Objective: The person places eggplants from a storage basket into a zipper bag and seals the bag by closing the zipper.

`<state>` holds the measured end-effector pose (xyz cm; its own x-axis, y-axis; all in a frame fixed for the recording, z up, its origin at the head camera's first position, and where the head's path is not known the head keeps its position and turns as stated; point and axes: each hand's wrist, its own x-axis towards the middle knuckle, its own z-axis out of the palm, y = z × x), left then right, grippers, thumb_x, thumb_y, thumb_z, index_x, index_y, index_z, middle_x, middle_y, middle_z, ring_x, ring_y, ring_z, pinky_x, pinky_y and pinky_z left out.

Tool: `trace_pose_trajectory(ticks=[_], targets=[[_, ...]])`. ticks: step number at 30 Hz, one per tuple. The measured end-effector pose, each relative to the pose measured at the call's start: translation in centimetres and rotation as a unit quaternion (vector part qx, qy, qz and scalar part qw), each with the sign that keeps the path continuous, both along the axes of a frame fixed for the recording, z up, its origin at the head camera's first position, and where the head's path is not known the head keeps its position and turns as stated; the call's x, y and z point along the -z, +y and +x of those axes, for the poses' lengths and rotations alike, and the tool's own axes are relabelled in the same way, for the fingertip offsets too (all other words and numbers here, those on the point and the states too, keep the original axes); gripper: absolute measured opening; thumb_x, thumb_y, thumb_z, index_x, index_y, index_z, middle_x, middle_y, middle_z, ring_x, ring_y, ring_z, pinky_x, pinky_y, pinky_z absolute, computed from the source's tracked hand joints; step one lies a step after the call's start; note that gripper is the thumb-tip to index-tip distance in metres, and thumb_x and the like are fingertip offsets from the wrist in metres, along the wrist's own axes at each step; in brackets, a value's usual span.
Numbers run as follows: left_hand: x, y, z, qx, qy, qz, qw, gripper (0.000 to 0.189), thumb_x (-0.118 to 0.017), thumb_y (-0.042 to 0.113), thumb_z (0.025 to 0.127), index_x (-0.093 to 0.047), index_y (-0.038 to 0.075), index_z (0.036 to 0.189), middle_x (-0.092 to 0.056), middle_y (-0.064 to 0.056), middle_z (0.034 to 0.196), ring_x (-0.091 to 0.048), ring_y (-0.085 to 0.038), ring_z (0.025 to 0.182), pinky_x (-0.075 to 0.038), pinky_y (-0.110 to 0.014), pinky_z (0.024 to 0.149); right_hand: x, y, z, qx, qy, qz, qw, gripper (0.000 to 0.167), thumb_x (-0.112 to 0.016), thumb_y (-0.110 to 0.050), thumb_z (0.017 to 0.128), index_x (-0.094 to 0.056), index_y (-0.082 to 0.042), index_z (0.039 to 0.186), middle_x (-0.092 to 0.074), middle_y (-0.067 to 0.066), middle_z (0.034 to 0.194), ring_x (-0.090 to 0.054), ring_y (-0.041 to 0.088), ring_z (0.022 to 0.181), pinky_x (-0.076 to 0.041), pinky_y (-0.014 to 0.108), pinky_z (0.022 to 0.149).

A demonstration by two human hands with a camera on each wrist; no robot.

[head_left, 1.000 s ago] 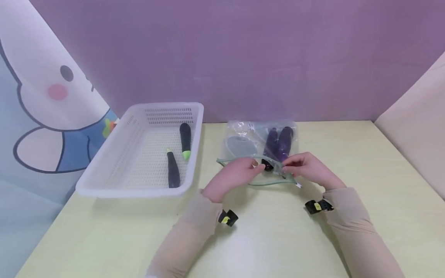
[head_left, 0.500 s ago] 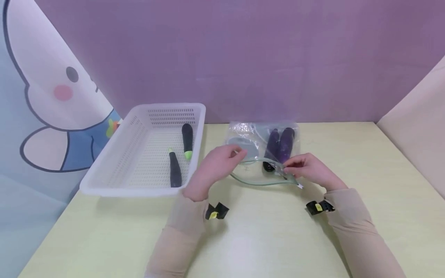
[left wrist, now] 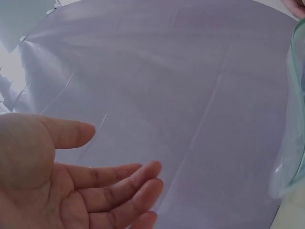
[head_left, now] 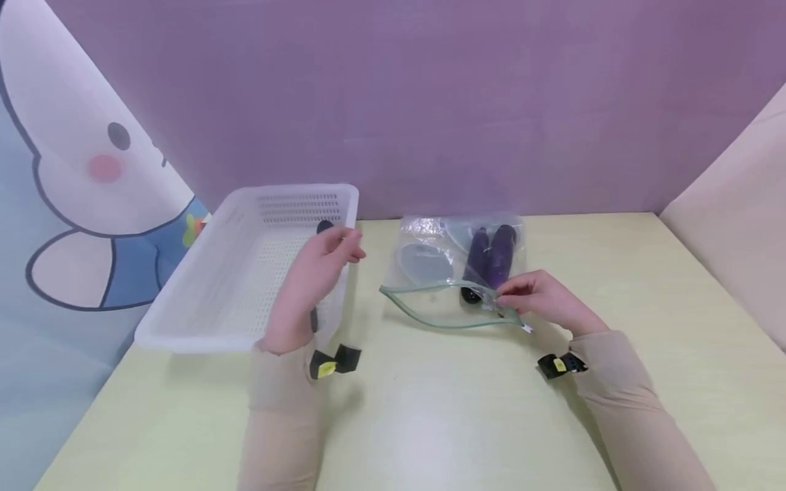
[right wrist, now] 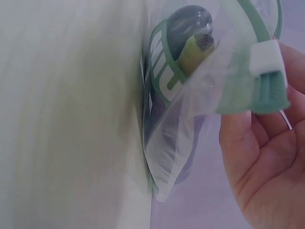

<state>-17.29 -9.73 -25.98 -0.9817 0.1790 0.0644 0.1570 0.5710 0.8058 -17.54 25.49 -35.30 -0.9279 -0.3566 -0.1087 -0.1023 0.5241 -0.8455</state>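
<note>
My left hand (head_left: 313,273) hovers over the right side of the white plastic basket (head_left: 211,341). In the left wrist view that hand (left wrist: 90,186) holds nothing, its fingers relaxed and thumb apart. My right hand (head_left: 546,300) pinches the mouth of a clear zip bag (head_left: 424,232) near its white slider (right wrist: 266,58). The bag lies on the table with its green-edged mouth gaping. Inside are two purple eggplants, one on the left (head_left: 476,259) and one on the right (head_left: 502,252). In the basket, my left hand mostly hides two dark long vegetables, one far (head_left: 324,225), one near (head_left: 314,319).
The pale yellow table (head_left: 430,409) runs back to a purple backdrop (head_left: 417,109). A cartoon-printed cloth (head_left: 80,225) hangs on the left, and a pale panel (head_left: 737,204) stands on the right. The bag sits right of the basket.
My left hand has let go of the bag's mouth and moved left to above the basket. The right hand still holds the bag's edge in the same place.
</note>
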Motion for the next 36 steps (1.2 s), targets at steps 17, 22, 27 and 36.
trace_pose_trajectory(ticks=[17, 22, 27, 36], targets=[[-4.1, -4.4, -3.7, -0.028, -0.094, 0.209, 0.9729, 0.027, -0.042, 0.029, 0.1, -0.054, 0.007, 0.11, -0.062, 0.009, 0.085, -0.058, -0.003, 0.08, -0.05, -0.015, 0.079, 0.0, -0.2, -0.2, -0.006, 0.003, 0.01, 0.9999, 0.021, -0.064, -0.01, 0.087, -0.068, 0.004, 0.104, -0.07, 0.013, 0.09, -0.057, 0.006, 0.062, -0.053, 0.026, 0.061], [-4.3, -6.3, -5.2, -0.068, -0.175, 0.139, 0.9724, 0.048, -0.048, 0.043, 0.096, -0.047, 0.012, 0.133, -0.054, 0.0, 0.124, -0.053, -0.013, 0.114, -0.042, -0.029, 0.104, 0.1, -0.1, -0.2, -0.007, -0.002, 0.01, 0.9999, 0.021, -0.064, -0.009, 0.087, -0.068, 0.004, 0.104, -0.07, 0.013, 0.089, -0.057, 0.007, 0.061, -0.053, 0.027, 0.061], [-3.6, -7.3, -6.4, -0.092, -0.209, 0.136, 0.9642, 0.045, -0.054, 0.041, 0.094, -0.049, 0.017, 0.131, -0.046, -0.002, 0.139, -0.049, -0.02, 0.119, -0.04, -0.041, 0.106, 0.1, -0.1, -0.2, -0.004, -0.005, 0.014, 0.9999, 0.021, -0.064, -0.009, 0.088, -0.068, 0.004, 0.104, -0.07, 0.012, 0.088, -0.057, 0.007, 0.062, -0.053, 0.028, 0.061], [-0.9, -8.8, -7.2, -0.089, -0.245, 0.133, 0.9562, 0.065, -0.06, 0.038, 0.091, -0.032, 0.021, 0.147, -0.028, -0.012, 0.154, -0.03, -0.041, 0.136, -0.05, -0.051, 0.091, 0.4, 0.0, -0.2, -0.006, 0.003, 0.018, 0.9998, 0.02, -0.063, -0.008, 0.088, -0.068, 0.004, 0.103, -0.07, 0.011, 0.087, -0.056, 0.006, 0.06, -0.053, 0.028, 0.06]])
